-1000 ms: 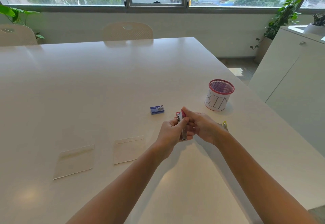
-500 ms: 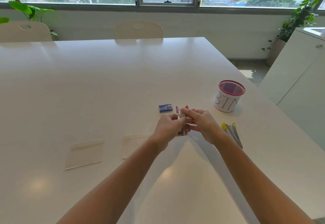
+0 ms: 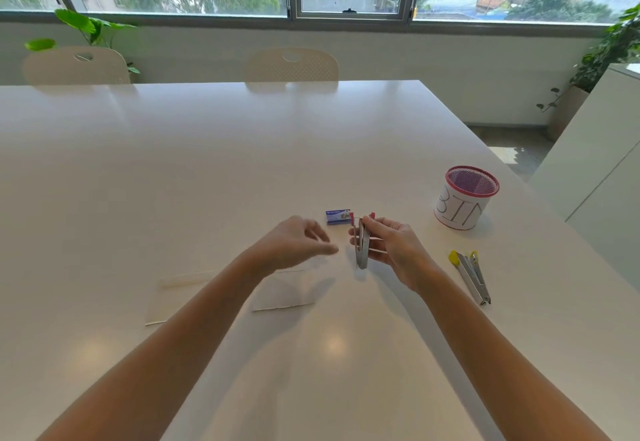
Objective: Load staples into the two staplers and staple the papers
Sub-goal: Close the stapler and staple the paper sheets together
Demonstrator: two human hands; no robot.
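My right hand [image 3: 394,250] grips a small metal stapler with red tips [image 3: 361,243], held upright above the table with its jaws spread apart. My left hand [image 3: 294,243] hovers just left of it, fingers loosely curled and holding nothing. A small blue staple box [image 3: 338,217] lies on the table just beyond the hands. A second stapler with yellow tips [image 3: 471,276] lies flat to the right. Two pale paper pieces [image 3: 284,293] [image 3: 176,297] lie on the table, partly hidden by my left forearm.
A white cup with a red mesh rim and "BIN" written on it [image 3: 462,198] stands at the right. The white table [image 3: 207,163] ends in an edge at the right, with a white cabinet [image 3: 606,163] beyond. Two chairs stand at the far side.
My left hand has let go of the red stapler and drawn away to the left. The right hand keeps the stapler alone. The view has shifted, bringing the yellow stapler into sight.
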